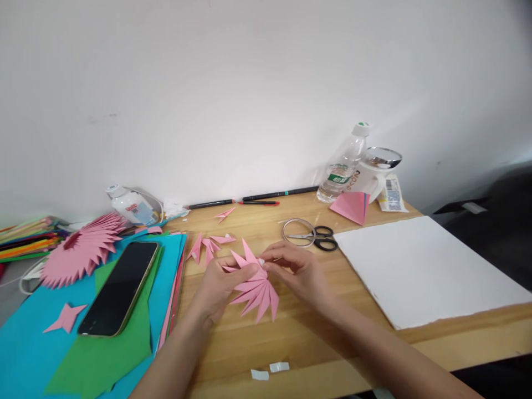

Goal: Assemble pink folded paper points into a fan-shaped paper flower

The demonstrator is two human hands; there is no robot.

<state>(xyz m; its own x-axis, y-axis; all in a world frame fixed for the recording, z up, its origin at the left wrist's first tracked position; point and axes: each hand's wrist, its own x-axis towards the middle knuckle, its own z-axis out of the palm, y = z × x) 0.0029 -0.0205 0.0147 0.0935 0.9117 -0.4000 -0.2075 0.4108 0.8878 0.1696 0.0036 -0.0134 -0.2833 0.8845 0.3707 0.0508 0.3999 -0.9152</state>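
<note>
Both my hands meet at the middle of the wooden table (316, 338) over a pink folded-paper fan of pointed petals (256, 291). My left hand (216, 285) grips the fan's left side, fingers curled round it. My right hand (296, 270) pinches the fan's top edge, with a small white bit at its fingertips. Loose pink folded points (206, 245) lie just beyond my left hand. A larger finished pink spiked ring (81, 249) rests at the far left.
A black phone (119, 288) lies on green and blue paper sheets (25, 349). Scissors (319, 237) and a tape ring (297, 230) sit behind my hands. A white board (428, 269) fills the right. A bottle (344, 163), cup (374, 169), pens (257, 198) and white scraps (270, 370) are around.
</note>
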